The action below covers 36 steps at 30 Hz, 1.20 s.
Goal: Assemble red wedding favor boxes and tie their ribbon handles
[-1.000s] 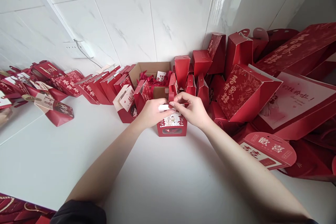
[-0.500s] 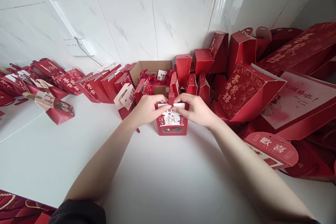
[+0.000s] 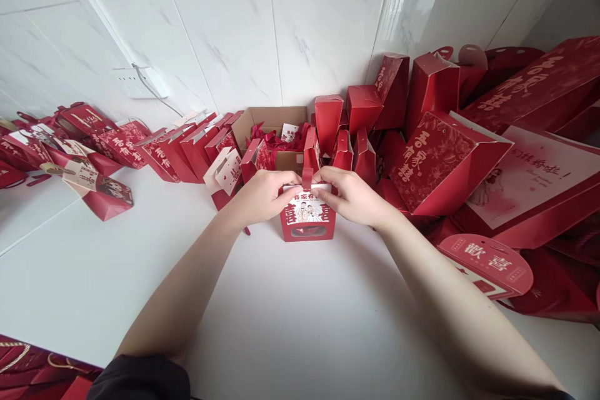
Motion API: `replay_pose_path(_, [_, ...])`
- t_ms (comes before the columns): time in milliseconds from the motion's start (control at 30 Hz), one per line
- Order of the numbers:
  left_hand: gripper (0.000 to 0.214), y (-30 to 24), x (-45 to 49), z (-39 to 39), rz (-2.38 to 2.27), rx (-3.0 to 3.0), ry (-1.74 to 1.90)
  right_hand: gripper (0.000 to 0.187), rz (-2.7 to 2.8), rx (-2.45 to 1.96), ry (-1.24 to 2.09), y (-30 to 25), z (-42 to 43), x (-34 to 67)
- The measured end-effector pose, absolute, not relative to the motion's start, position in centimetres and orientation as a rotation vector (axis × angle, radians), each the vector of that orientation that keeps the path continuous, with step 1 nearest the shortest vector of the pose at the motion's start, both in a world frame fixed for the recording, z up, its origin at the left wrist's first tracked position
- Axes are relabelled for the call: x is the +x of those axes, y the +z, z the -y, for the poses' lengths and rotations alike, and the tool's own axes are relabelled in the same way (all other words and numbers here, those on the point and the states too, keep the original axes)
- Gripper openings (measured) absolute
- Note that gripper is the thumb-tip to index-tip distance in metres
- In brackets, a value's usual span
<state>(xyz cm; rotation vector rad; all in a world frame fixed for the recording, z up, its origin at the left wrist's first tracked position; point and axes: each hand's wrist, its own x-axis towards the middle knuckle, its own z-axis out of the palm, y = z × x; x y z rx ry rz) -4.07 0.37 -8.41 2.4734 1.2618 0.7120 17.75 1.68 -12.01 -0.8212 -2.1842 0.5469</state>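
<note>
A small red gift box (image 3: 308,215) stands upright on the white table in front of me. Its front carries a white panel with a cartoon couple and red characters, and an oval window sits below. From the top middle rises a red ribbon (image 3: 307,178). My left hand (image 3: 273,190) pinches the top edge left of the ribbon, its thumb in front and fingers behind. On the other side my right hand (image 3: 344,192) grips the top edge the same way. The fingers behind the box are partly hidden.
Behind the box is an open cardboard carton (image 3: 274,117) with red ribbons and tags. Red gift boxes (image 3: 162,153) line the wall on the left, and larger ones (image 3: 431,162) pile up on the right. A white socket (image 3: 139,83) with a cable is on the tiled wall.
Both thumbs have shifted slightly outward from the ribbon, so more of the printed panel's top lettering shows. The box stays in place.
</note>
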Motion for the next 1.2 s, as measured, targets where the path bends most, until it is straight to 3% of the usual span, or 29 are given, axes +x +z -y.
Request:
replay_pose_path(733, [0.014, -8.77, -3.79, -0.39, -1.263, 2.56, 0.827, 0.01, 2.122, -0.802, 0.572, -12.21, -1.56, 17.4])
replay_pose_path(1200, [0.02, -8.23, -3.51, -0.02, -1.219, 2.259, 0.782, 0.012, 1.969, -0.66, 0.507, -12.12, -1.56, 17.08])
